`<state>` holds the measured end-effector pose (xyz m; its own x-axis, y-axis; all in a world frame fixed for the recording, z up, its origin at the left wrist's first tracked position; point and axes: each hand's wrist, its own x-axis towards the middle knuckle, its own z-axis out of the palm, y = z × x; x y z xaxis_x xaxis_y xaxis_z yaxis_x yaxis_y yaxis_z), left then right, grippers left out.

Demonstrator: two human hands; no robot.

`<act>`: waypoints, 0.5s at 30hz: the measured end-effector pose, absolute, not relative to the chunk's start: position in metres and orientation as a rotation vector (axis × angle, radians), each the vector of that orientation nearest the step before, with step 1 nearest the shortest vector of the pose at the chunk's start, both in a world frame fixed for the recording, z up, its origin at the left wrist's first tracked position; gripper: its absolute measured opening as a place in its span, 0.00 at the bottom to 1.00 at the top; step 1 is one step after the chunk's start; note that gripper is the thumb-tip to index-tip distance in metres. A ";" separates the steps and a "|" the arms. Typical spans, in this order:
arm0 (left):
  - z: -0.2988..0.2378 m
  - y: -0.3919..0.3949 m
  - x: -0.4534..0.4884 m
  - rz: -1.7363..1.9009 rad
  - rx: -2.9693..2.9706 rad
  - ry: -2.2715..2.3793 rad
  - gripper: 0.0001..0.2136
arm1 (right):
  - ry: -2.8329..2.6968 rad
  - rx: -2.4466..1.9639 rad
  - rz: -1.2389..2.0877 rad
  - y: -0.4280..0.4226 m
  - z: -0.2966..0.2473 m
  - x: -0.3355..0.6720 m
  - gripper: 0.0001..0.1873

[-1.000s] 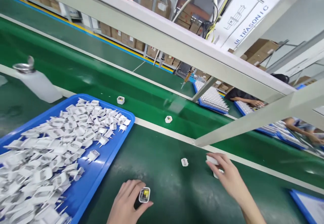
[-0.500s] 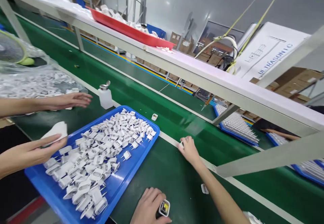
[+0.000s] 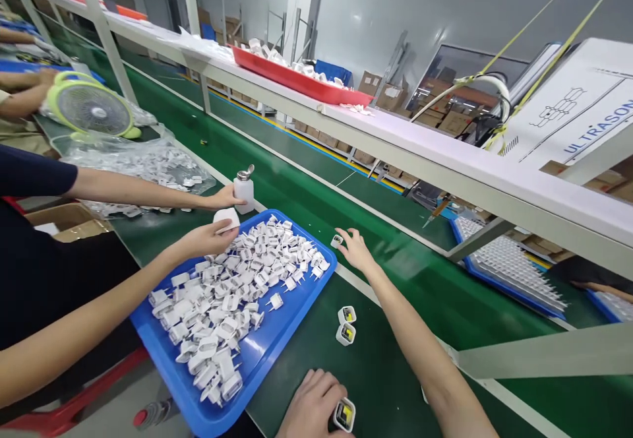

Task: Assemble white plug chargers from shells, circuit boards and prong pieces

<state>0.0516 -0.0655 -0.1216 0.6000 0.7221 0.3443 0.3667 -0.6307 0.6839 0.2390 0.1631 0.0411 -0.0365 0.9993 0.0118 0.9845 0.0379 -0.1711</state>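
My left hand [image 3: 316, 405] is closed around a white charger housing [image 3: 345, 414] at the bottom of the view, its open end up and yellow and black parts inside. My right hand [image 3: 357, 250] reaches to the green belt, with thumb and fingers about another white housing [image 3: 336, 241]. Between my hands, two more open housings [image 3: 346, 334] stand touching each other on the dark green table. Left of them lies a blue tray [image 3: 297, 336] heaped with white plug chargers [image 3: 232, 306].
A co-worker's hand [image 3: 225, 198] grips a white pump bottle [image 3: 244, 190]; their other hand holds a folded white piece [image 3: 226, 220] over the tray. A white shelf [image 3: 420, 141] carrying a red tray [image 3: 297, 78] spans above the belt [image 3: 395, 260]. A green fan [image 3: 93, 108] stands left.
My right hand has moved to the housing on the belt. Two housings now stand on the table between my hands. The co-worker's hand has reached the bottle. The view has turned left.
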 end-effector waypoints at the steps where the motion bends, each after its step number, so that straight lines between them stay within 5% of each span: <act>1: -0.119 -0.066 0.051 0.826 2.263 0.858 0.28 | -2.178 -2.091 0.217 0.177 0.039 0.239 0.21; 9: -0.094 -0.076 0.046 0.828 2.122 0.900 0.22 | -2.224 -1.950 0.463 0.115 0.013 0.269 0.14; 15: -0.088 -0.072 0.043 0.828 2.192 0.863 0.19 | -1.944 -1.918 0.580 -0.011 0.021 0.313 0.23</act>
